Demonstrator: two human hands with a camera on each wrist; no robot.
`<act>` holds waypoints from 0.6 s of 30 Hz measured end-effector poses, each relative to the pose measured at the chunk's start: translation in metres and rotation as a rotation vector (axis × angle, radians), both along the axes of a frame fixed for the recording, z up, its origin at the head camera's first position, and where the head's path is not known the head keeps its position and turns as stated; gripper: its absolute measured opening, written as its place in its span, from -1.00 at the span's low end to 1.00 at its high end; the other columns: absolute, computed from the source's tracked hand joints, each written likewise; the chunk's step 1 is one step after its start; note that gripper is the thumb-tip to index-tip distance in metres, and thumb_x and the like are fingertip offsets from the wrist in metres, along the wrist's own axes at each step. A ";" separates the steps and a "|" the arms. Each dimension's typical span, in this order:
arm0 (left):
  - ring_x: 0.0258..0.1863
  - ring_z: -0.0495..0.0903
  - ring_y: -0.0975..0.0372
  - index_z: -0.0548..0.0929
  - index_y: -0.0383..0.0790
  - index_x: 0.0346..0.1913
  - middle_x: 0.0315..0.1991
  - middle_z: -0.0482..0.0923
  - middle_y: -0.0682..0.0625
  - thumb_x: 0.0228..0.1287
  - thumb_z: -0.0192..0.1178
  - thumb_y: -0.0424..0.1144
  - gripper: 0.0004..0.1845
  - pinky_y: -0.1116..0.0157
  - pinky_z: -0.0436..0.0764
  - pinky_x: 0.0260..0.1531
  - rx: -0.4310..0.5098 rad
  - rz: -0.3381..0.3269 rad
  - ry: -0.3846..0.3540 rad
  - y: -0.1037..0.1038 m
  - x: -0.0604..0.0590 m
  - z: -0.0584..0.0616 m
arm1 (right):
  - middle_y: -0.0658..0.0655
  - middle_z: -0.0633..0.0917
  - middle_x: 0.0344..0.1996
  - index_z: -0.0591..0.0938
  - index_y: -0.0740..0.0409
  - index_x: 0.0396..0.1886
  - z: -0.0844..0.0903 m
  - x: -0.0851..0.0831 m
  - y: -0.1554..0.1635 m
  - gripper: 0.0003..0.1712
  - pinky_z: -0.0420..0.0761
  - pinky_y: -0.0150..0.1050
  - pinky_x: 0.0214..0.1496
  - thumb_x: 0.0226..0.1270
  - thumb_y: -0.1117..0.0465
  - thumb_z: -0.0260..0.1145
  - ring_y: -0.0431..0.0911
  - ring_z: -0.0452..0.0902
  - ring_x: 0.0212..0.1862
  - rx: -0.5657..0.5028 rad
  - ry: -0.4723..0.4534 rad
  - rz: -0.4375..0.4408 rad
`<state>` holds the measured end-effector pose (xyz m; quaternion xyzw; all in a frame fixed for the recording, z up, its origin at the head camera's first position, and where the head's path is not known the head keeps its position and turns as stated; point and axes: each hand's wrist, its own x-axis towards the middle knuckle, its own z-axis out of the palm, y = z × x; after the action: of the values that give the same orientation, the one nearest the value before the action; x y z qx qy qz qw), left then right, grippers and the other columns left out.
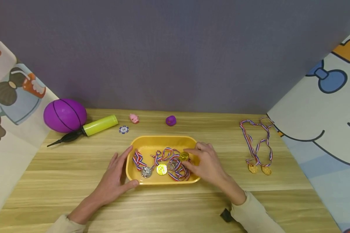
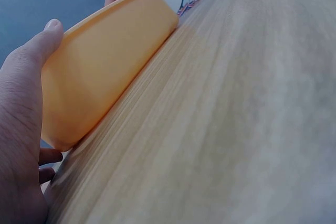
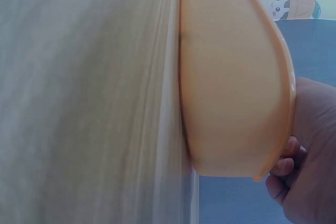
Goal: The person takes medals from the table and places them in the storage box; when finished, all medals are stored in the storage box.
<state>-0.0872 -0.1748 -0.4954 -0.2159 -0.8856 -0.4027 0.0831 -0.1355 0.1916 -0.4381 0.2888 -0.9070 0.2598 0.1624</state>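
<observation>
In the head view, a yellow plastic tray (image 1: 163, 183) holds several medals with red, white and blue ribbons. A silver medal (image 1: 146, 172) and a bright gold medal (image 1: 161, 169) lie on its floor, with another silver medal (image 1: 173, 165) among tangled ribbons (image 1: 179, 174) on the right. My right hand (image 1: 208, 163) reaches over the tray's right end and pinches a gold medal (image 1: 184, 156) between thumb and forefinger. My left hand (image 1: 112, 181) rests against the left end, fingers extended and thumb at the front rim. Both wrist views show the tray's outer wall (image 2: 105, 61); the pinched medal is hidden there.
Two gold medals (image 1: 259, 169) on ribbons lie at the right. Along the back are a purple ball (image 1: 65, 115), a yellow-green hand pump (image 1: 100, 125), a poker chip (image 1: 123, 129), a pink pig toy (image 1: 134, 118) and a small purple toy (image 1: 170, 120). A grey partition (image 1: 175, 58) stands behind.
</observation>
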 end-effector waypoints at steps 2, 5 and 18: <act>0.63 0.30 -0.32 -0.03 0.03 0.85 0.75 0.21 -0.23 0.37 0.35 0.47 0.23 -0.10 -0.22 0.79 0.003 -0.001 0.003 0.000 0.000 0.001 | 0.03 0.40 -0.47 0.91 0.21 0.04 0.000 0.000 0.000 -0.47 0.29 -0.20 -0.15 0.07 0.12 0.84 -0.21 0.20 -0.32 0.002 -0.010 -0.005; 0.63 0.31 -0.32 -0.03 0.01 0.85 0.75 0.21 -0.23 0.38 0.29 0.53 0.23 -0.12 -0.22 0.79 0.004 -0.001 0.009 0.001 0.001 0.002 | 0.03 0.40 -0.47 0.91 0.21 0.04 0.001 0.000 0.000 -0.46 0.30 -0.20 -0.15 0.07 0.12 0.84 -0.21 0.20 -0.32 0.005 -0.022 -0.011; 0.63 0.31 -0.32 -0.03 -0.01 0.85 0.75 0.20 -0.24 0.40 0.22 0.58 0.23 -0.18 -0.21 0.78 0.001 0.000 0.012 0.002 0.001 0.002 | 0.04 0.40 -0.49 0.90 0.20 0.06 0.000 0.000 0.003 -0.49 0.32 -0.20 -0.14 0.11 0.14 0.82 -0.24 0.18 -0.34 -0.016 -0.053 -0.042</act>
<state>-0.0859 -0.1731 -0.4934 -0.2180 -0.8851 -0.4016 0.0884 -0.1354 0.1949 -0.4382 0.2615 -0.9148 0.2711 0.1461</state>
